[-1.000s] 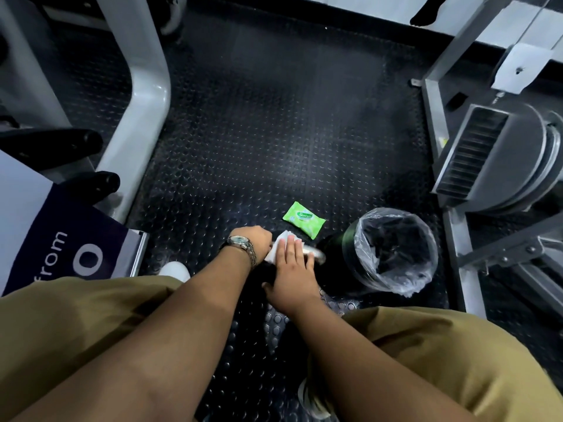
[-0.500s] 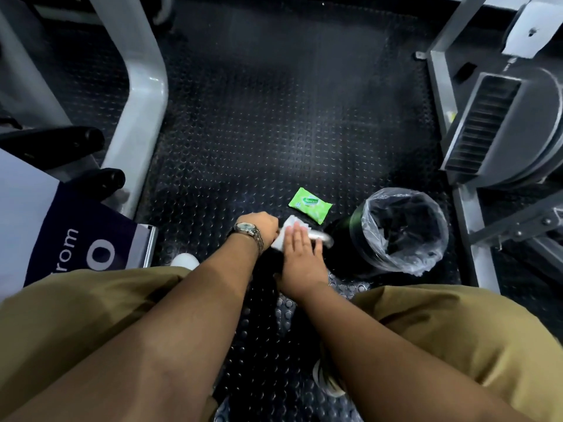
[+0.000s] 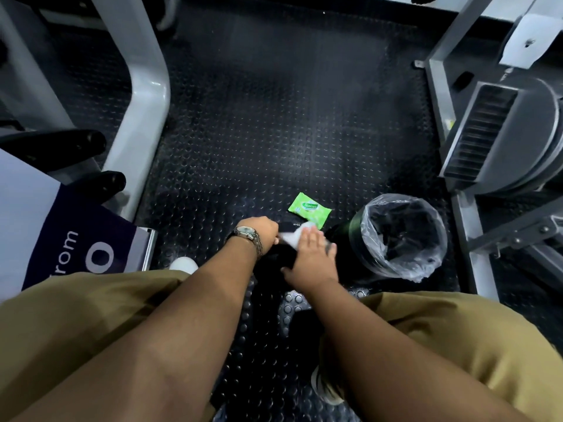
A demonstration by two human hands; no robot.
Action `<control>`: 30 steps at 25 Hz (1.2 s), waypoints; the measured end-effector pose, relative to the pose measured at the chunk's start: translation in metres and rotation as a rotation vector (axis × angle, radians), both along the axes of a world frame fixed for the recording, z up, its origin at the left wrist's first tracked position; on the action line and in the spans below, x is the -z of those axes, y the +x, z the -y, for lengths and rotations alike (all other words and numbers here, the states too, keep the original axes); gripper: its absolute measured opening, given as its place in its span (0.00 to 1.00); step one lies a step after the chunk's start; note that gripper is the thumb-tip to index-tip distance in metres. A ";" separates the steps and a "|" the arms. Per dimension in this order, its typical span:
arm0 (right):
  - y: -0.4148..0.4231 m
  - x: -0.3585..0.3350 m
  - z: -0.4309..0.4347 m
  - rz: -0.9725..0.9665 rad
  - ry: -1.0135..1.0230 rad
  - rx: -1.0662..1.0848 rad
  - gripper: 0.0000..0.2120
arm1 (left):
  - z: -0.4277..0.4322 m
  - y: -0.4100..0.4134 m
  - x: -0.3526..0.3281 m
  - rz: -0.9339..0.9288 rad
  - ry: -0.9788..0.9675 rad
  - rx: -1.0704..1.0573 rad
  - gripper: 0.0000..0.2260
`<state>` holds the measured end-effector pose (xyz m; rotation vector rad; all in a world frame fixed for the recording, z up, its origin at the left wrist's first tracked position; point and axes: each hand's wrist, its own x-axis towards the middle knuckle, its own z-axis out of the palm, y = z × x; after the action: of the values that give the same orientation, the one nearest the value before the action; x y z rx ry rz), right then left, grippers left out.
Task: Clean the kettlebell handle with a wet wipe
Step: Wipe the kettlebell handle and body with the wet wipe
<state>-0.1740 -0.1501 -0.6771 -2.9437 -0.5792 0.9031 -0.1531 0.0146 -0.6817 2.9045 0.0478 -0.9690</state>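
Note:
A black kettlebell [image 3: 275, 261] stands on the floor between my knees, mostly hidden under my hands. My left hand [image 3: 261, 232], with a wristwatch, has its fingers curled round the left end of the handle. A white wet wipe [image 3: 293, 236] lies over the handle. My right hand [image 3: 311, 257] presses on the wipe with straight fingers and looks motion-blurred. The handle itself is almost wholly covered.
A green wet-wipe pack [image 3: 309, 207] lies on the studded rubber floor [image 3: 274, 123] just beyond my hands. A dark bin with a clear plastic liner [image 3: 402, 236] stands to the right. Grey machine frames [image 3: 143, 95] flank both sides, and a purple sign [image 3: 76, 242] is on the left.
My right hand has slid a little to the right along the handle with the wipe under it. My left hand keeps its grip in the same place.

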 end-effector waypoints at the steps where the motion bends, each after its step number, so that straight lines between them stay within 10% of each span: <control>1: 0.010 -0.001 0.007 -0.032 -0.002 0.100 0.52 | -0.001 0.000 0.002 -0.007 -0.006 -0.004 0.14; 9: -0.022 -0.001 -0.022 0.033 0.080 -0.141 0.50 | -0.002 0.003 0.007 0.019 0.001 -0.004 0.14; 15: 0.004 0.001 -0.006 -0.022 0.013 0.212 0.50 | -0.008 0.004 0.011 -0.019 -0.028 0.004 0.13; 21: -0.017 0.007 -0.029 0.053 0.052 -0.082 0.46 | -0.003 0.001 0.008 0.030 -0.015 -0.003 0.14; 26: 0.013 0.007 0.005 -0.031 -0.032 0.187 0.52 | -0.006 0.003 0.004 -0.003 -0.060 0.008 0.13; 30: -0.008 0.006 -0.030 0.018 0.092 -0.058 0.53 | -0.002 0.002 0.005 0.008 -0.010 -0.013 0.14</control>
<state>-0.1819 -0.1201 -0.6826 -2.8695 -0.6913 0.8315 -0.1506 0.0163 -0.6870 2.8955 0.0609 -0.9534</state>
